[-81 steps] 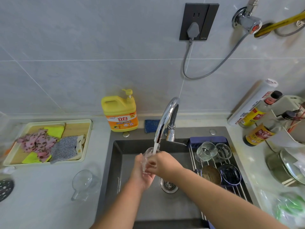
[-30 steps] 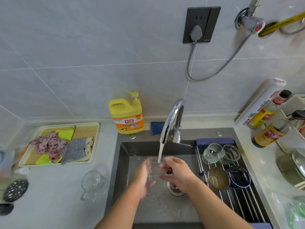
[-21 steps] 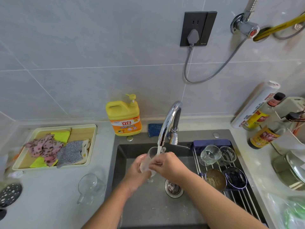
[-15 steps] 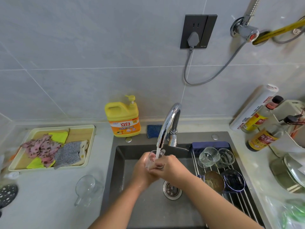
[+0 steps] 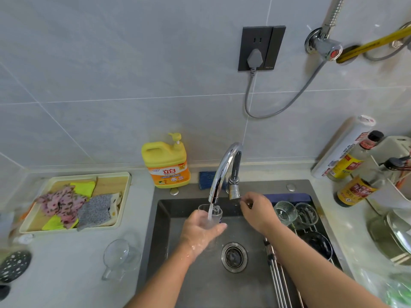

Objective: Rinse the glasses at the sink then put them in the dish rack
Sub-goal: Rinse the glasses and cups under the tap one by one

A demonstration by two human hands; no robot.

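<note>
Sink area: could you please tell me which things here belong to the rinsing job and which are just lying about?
Job: glass in left hand, tap, tap handle pinched by right hand, sink, dish rack, racked glasses.
Lying about: soap bottle, cloth tray, sauce bottles.

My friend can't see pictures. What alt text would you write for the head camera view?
A left hand holds a clear glass under water running from a chrome tap over a dark sink, while the right hand is at the tap's base. More glasses sit on the dish rack to the right, and a yellow soap bottle stands behind the sink.
</note>
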